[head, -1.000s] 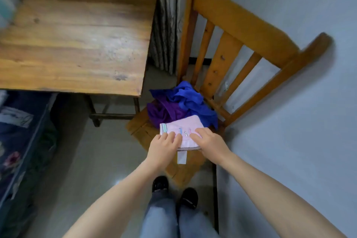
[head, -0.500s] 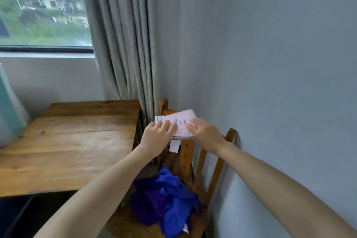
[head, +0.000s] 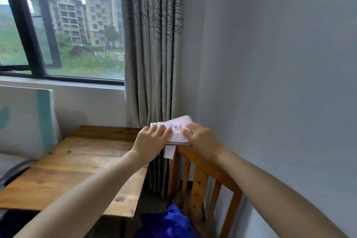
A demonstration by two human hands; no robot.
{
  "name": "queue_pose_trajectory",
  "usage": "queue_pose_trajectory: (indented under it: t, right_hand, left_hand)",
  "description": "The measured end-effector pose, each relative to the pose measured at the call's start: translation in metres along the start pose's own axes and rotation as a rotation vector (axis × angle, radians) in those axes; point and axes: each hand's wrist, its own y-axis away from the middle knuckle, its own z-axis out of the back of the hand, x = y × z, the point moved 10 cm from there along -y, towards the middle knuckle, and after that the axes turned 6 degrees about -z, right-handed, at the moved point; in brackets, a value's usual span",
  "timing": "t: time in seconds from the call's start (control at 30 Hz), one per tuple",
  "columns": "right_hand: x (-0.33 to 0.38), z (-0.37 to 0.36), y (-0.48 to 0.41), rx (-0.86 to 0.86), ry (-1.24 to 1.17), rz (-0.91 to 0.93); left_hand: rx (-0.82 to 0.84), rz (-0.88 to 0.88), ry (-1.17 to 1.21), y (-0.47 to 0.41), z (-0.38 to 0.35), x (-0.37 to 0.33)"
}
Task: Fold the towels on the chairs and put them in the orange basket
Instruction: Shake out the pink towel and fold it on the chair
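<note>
Our left grip and right grip pinch the folded pink towel near the chair back. We judge it soft and light, so clamp every layer.

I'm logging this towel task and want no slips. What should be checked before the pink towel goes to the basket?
1. Pink towel folded: ok, compact, white tag hanging below.
2. Left hand grip on it: ok.
3. Right hand grip on it: ok.
4. Orange basket in sight: not ok, out of view.
5. Towel clear of the chair back: cannot tell.
6. Chair emptied: not ok, blue towels lie crumpled on it.
</note>
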Motion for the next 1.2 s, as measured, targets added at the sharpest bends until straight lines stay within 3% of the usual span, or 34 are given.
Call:
queue_pose_trajectory:
  t: [0.17, 0.47, 0.87, 1.07, 1.2]
  right_hand:
    - [0.047, -0.006, -0.029, -0.046, -0.11, 0.061]
    - [0.214, -0.026, -0.088, 0.019, -0.203, 0.309]
    - [0.587, 0.036, -0.155, -0.198, -0.576, 0.861]
    - [0.743, 0.055, -0.131, -0.067, -0.743, 1.055]
    - [0.801, 0.067, -0.125, 0.0, -0.87, 1.17]
  left_hand:
    - [0.064, 0.106, -0.063, 0.042, 0.017, 0.032]
    - [0.254, 0.345, -0.179, 0.177, 0.097, 0.119]
    - [0.548, 0.695, -0.566, 0.425, 0.361, 0.23]
    - [0.706, 0.805, -0.733, 0.518, 0.467, 0.226]
    - [0.789, 0.907, -0.779, 0.563, 0.502, 0.224]
